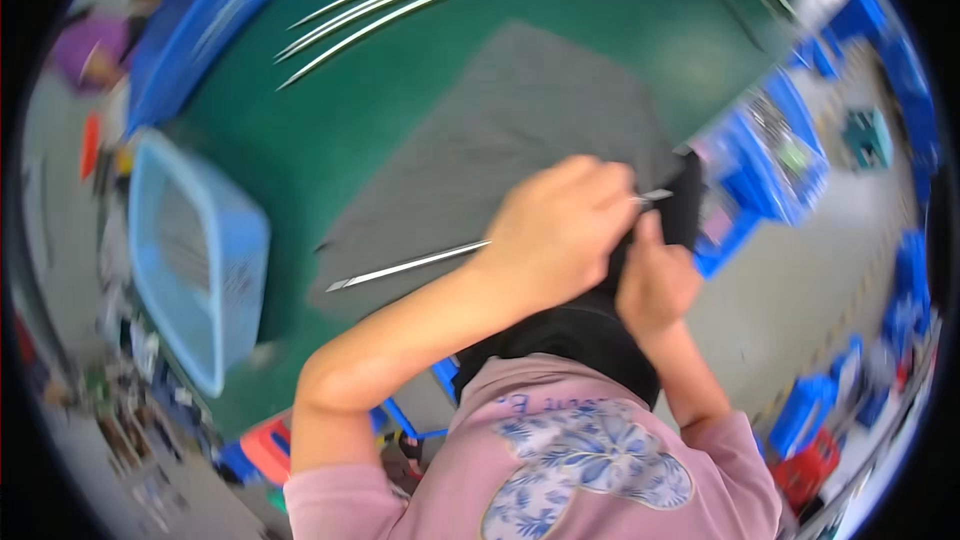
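Observation:
My left hand (565, 230) is closed around a thin, shiny metal strip (405, 266) with pointed ends. One end of the strip lies over the grey cloth (500, 120), and the other sticks out past my fingers toward the right. Close by that end is my right hand (657, 283), its fingers curled and thumb up; what they grip is hidden. Dark material (685, 202) shows just beyond my right thumb. The cloth is spread flat on the green table (370, 140). Both hands are slightly blurred.
Several similar metal strips (400, 2) lie at the table's far side. A light blue basket (240, 270) stands on the left, with a darker blue bin (190, 30) behind it. Beyond the table's right edge are blue bins (790, 155) holding small parts.

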`<state>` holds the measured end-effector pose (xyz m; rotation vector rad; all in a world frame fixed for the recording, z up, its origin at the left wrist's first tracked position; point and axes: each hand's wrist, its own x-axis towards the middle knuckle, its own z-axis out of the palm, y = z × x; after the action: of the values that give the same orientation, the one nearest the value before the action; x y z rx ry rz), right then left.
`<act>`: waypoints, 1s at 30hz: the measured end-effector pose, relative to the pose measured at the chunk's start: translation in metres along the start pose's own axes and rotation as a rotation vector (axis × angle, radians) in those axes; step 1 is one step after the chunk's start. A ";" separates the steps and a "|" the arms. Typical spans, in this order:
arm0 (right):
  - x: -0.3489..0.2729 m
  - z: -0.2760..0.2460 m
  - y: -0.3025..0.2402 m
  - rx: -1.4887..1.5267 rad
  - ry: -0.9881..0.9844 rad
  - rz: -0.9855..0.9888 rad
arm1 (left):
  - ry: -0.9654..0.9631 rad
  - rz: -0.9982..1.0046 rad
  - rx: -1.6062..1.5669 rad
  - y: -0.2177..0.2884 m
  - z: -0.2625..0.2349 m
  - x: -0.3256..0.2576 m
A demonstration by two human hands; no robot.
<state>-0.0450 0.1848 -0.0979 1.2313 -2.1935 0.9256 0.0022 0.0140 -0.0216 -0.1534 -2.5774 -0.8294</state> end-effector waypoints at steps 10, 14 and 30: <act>-0.013 0.022 0.014 0.173 0.143 -0.093 | -0.037 0.050 0.028 0.001 0.000 0.005; -0.005 0.032 0.008 0.193 0.238 -0.069 | -0.046 0.050 0.050 0.005 -0.007 0.004; 0.026 -0.027 0.003 0.105 -0.110 0.024 | -0.016 0.025 0.013 0.001 -0.001 0.005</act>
<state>-0.0584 0.1916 -0.0631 1.3358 -2.2751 1.0164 -0.0014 0.0141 -0.0177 -0.1886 -2.5894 -0.8059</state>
